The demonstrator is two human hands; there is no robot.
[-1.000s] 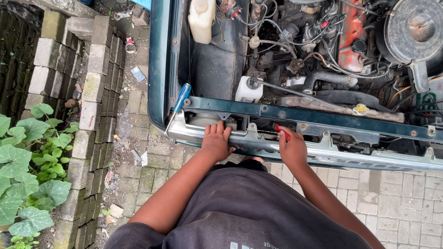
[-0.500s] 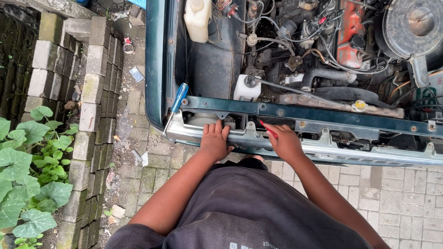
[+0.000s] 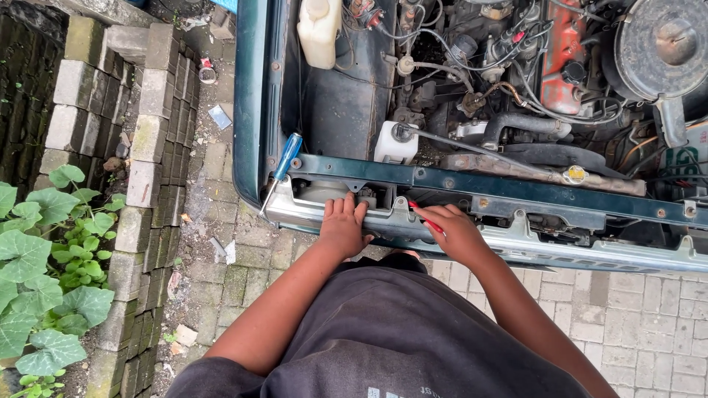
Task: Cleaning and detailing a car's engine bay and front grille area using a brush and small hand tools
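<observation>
My left hand [image 3: 344, 227] rests flat, fingers together, on the silver front bumper [image 3: 590, 254] of a car with an open engine bay. My right hand [image 3: 455, 232] is closed around a red-handled tool [image 3: 425, 218] whose tip points toward the gap behind the bumper, under the green front crossmember [image 3: 516, 188]. A blue-handled screwdriver [image 3: 283, 163] lies on the left corner of the car's front, a hand's width from my left hand.
The engine bay holds a white reservoir [image 3: 395, 141], a white jug [image 3: 319, 29], an orange valve cover [image 3: 564, 55], a round air cleaner [image 3: 664, 44] and hoses. A block wall [image 3: 144, 147] and green leaves [image 3: 44, 273] are at left. Paving stones [image 3: 649, 317] lie underfoot.
My right hand with the red tool has slid left along the bumper, closer to my left hand. The left hand has stayed in place.
</observation>
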